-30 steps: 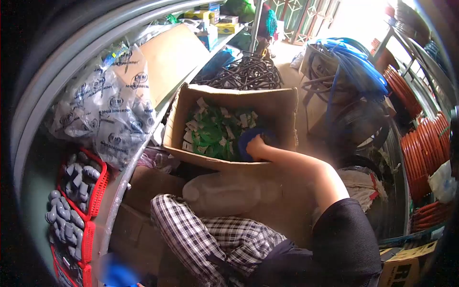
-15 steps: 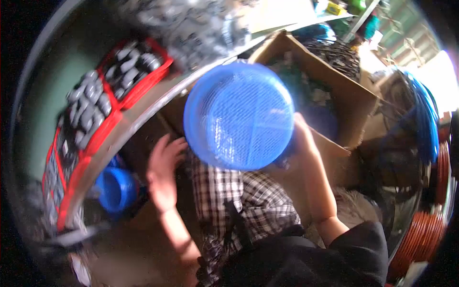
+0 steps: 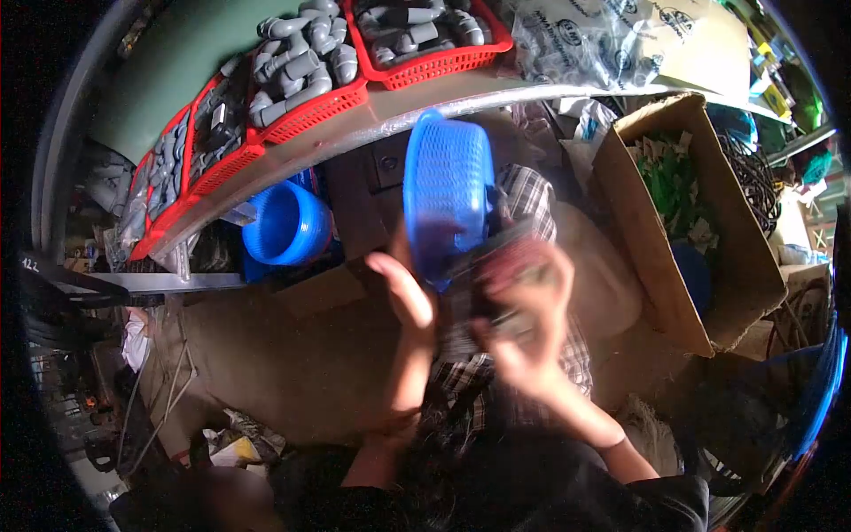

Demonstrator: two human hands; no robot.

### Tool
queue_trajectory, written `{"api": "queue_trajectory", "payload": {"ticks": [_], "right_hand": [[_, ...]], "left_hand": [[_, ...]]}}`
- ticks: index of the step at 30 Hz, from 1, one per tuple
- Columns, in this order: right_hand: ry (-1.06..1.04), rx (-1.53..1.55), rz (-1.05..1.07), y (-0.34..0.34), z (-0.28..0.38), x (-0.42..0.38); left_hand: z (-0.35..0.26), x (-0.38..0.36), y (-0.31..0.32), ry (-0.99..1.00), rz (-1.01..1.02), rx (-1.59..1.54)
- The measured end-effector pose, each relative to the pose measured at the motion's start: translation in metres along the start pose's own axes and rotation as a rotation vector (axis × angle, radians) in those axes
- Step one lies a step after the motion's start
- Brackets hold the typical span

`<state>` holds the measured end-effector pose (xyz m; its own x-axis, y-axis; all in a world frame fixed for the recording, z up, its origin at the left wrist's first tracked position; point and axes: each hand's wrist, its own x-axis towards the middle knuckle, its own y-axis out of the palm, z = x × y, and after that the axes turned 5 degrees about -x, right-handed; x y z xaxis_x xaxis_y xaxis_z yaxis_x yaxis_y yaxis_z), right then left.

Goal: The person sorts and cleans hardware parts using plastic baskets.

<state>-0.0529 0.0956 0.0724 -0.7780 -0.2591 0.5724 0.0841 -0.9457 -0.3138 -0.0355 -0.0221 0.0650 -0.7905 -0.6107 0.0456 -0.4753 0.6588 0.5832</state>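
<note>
A blue plastic mesh basket (image 3: pixel 449 177) stands tipped on its side in front of my lap. My left hand (image 3: pixel 410 297) is at its lower left side, fingers wrapped behind the wall and thumb sticking out. To the right, my right hand (image 3: pixel 534 332) is smeared by motion, its fingers curled around a dark and reddish thing (image 3: pixel 510 266) beside the basket's lower end. I cannot tell what that thing is. It overlaps the basket's lower part in this view.
Red baskets (image 3: pixel 310 111) of grey pipe fittings (image 3: pixel 297 66) line the bench above. More blue baskets (image 3: pixel 282 226) sit nested under its edge. To the right stands a cardboard box (image 3: pixel 651 244) with green and white pieces inside. Clear printed plastic bags (image 3: pixel 576 40) lie on the bench.
The view has swung left. The blue basket has turned from facing me to lying side-on. My left hand has come to it; my right hand has left its rim and now holds a dark, reddish thing.
</note>
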Motion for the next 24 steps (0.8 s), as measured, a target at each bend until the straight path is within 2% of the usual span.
{"api": "queue_trajectory", "payload": {"ticks": [2,4,6,8,9,10,11,12,13,14,16,17,18,19,20,22,23,24], "right_hand": [[-0.316,-0.136,-0.098,0.018,-0.008,0.006],[-0.275,-0.162,-0.042,0.004,-0.010,0.033],[-0.063,0.031,-0.013,0.003,-0.027,0.058],[0.498,0.659,0.168,-0.002,-0.059,0.066],[0.543,0.891,0.208,-0.004,-0.081,0.064],[0.433,0.721,0.285,-0.001,-0.109,0.051],[0.355,0.385,0.212,0.009,-0.121,0.019],[0.228,0.197,0.083,0.011,-0.110,0.002],[0.128,-0.013,-0.062,0.013,-0.100,-0.014],[-0.007,-0.076,-0.259,0.017,-0.073,-0.014],[0.717,0.775,-0.363,0.021,-0.025,-0.013],[0.308,0.432,-0.336,0.026,-0.022,-0.020],[-0.098,0.085,-0.300,0.028,-0.020,-0.027],[-0.049,0.049,-0.254,0.022,-0.013,-0.031],[-0.143,0.030,-0.278,0.024,-0.022,-0.021],[-0.192,-0.062,-0.014,-0.005,-0.016,0.012],[-0.194,-0.055,0.000,-0.010,-0.014,0.031],[-0.085,0.107,-0.007,-0.011,-0.017,0.044]], "left_hand": [[0.016,-0.019,-0.005,-0.110,0.041,0.064],[0.001,-0.024,-0.005,-0.076,0.245,0.361],[-0.010,-0.022,-0.009,0.077,0.476,0.675],[-0.012,-0.026,-0.023,0.240,0.647,0.724],[-0.014,-0.025,-0.020,0.281,0.746,0.562],[-0.020,-0.024,-0.021,0.288,0.805,0.482],[-0.021,-0.028,-0.015,0.358,0.650,0.382],[-0.021,-0.031,-0.008,0.430,0.492,0.281],[-0.023,-0.034,-0.009,0.214,0.310,0.069],[-0.027,-0.033,-0.001,0.034,0.104,-0.079],[-0.029,-0.026,0.027,-0.213,-0.380,-0.386],[-0.021,-0.026,0.034,-0.218,-0.406,-0.192],[0.003,-0.030,0.010,-0.151,-0.274,-0.060],[0.018,-0.038,0.008,-0.223,-0.270,-0.189],[0.031,-0.044,0.010,-0.297,-0.261,-0.321],[0.034,-0.059,-0.003,-0.349,-0.144,-0.049],[0.037,-0.067,-0.010,-0.366,-0.082,0.086],[0.027,-0.071,-0.003,-0.211,0.014,0.319]]}}
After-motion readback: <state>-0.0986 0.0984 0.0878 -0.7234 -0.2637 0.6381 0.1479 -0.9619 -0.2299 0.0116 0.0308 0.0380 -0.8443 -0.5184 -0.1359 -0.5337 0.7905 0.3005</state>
